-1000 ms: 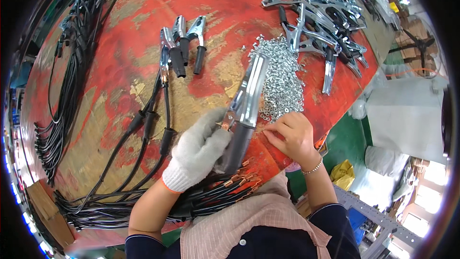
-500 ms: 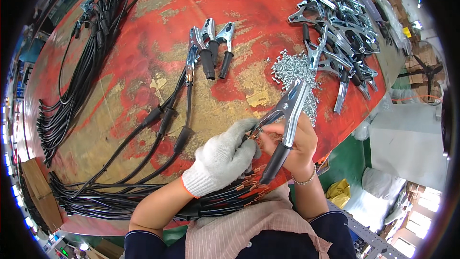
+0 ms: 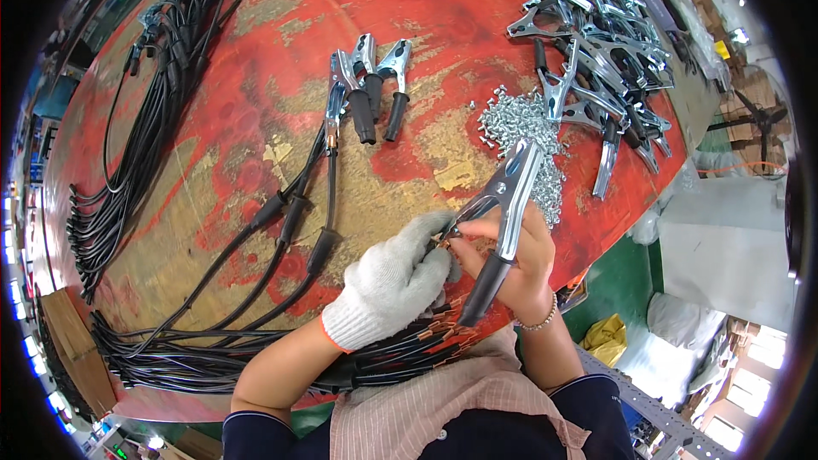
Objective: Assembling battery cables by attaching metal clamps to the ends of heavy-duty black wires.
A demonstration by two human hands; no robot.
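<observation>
A silver metal spring clamp [image 3: 521,198] with a black handle sleeve slants across the front of my right hand [image 3: 530,260]. My left hand [image 3: 388,277], in a white knitted glove, is closed around the clamp's other handle end, where a bit of copper terminal shows. The bare right thumb and forefinger pinch together at that same spot; whatever small piece they hold is hidden. Below my hands lie black cables [image 3: 400,366] with copper terminals on their ends. Right behind the clamp is a heap of small silver screws [image 3: 515,123].
Ahead, several clamps [image 3: 365,77] lie together, with black sleeved cables [image 3: 294,221] running to them. A large pile of clamps [image 3: 596,60] covers the far right. At left stretches a long bundle of black cables [image 3: 149,145]. The worn red table [image 3: 452,0] has a curved edge.
The view has shifted slightly. The pinching right fingers have moved a little at the joint, and the clamp has come slightly left with both hands. Both grasps stay the same.
</observation>
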